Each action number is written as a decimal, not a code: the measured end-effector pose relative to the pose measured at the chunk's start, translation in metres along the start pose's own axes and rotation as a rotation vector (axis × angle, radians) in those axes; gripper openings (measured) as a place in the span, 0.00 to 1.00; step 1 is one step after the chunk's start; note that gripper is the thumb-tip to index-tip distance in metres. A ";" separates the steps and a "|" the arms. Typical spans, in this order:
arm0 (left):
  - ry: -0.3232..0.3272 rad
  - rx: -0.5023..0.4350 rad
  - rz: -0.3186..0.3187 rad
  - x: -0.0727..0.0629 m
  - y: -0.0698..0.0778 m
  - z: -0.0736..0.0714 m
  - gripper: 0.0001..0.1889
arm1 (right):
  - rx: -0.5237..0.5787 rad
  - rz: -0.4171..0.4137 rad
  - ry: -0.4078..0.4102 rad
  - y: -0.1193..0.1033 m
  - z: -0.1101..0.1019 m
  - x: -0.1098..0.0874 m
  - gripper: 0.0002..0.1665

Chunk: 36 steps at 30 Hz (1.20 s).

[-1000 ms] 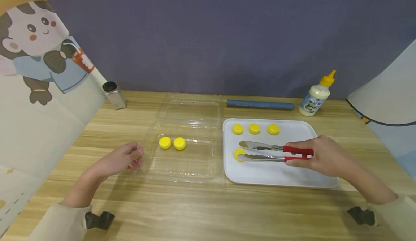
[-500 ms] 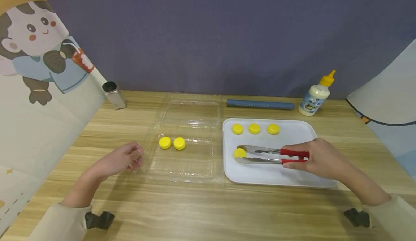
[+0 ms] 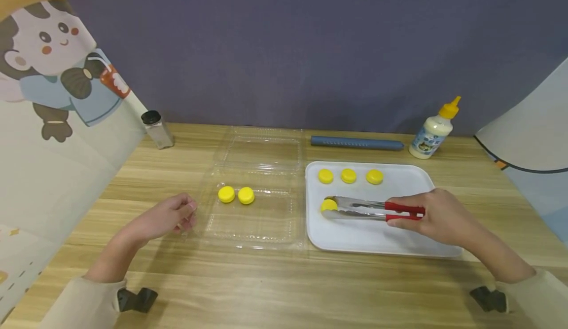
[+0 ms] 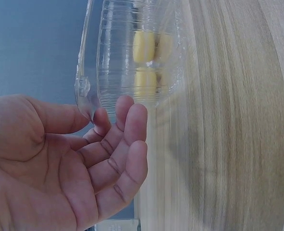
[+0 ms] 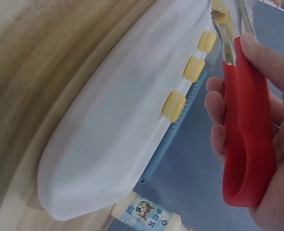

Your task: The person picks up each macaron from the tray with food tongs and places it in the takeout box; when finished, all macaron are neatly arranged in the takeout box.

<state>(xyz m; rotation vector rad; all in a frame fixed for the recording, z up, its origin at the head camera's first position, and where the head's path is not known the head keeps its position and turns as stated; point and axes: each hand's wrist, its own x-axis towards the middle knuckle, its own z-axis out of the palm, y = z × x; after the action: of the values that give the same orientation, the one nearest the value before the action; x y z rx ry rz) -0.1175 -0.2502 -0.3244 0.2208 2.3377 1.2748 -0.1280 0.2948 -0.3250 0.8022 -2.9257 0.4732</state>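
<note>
My right hand (image 3: 443, 215) grips the red handles of metal tongs (image 3: 364, 210), also seen in the right wrist view. Their tips stand on either side of a yellow macaron (image 3: 329, 205) over the white tray (image 3: 390, 240). Three more yellow macarons (image 3: 348, 176) sit in a row along the tray's far side. At the left, a clear plastic clamshell box (image 3: 253, 225) lies with its lid laid back, two yellow macarons (image 3: 246, 196) side by side in it. Thumb and forefinger of my left hand (image 4: 79, 154) pinch the box's edge; the other fingers are loosely curled.
Behind the tray lies a blue-grey stick-shaped item (image 3: 357, 143). A white bottle with a yellow nozzle (image 3: 430, 134) stands at the back right. A small jar with a black lid (image 3: 157, 130) is at the back left, near the wall.
The tongs have moved from partly over the near macaron to both sides of it, and their tips have drawn closer together. The left hand stays at the box's edge.
</note>
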 end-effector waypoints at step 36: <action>-0.001 0.005 -0.007 0.001 -0.002 -0.001 0.13 | -0.073 -0.189 0.040 -0.068 -0.052 0.080 0.27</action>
<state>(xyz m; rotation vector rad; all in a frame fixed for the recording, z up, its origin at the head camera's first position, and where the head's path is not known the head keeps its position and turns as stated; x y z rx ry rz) -0.1187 -0.2521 -0.3261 0.2150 2.3396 1.2650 -0.1629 0.2162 -0.2451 1.0330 -2.7770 0.3607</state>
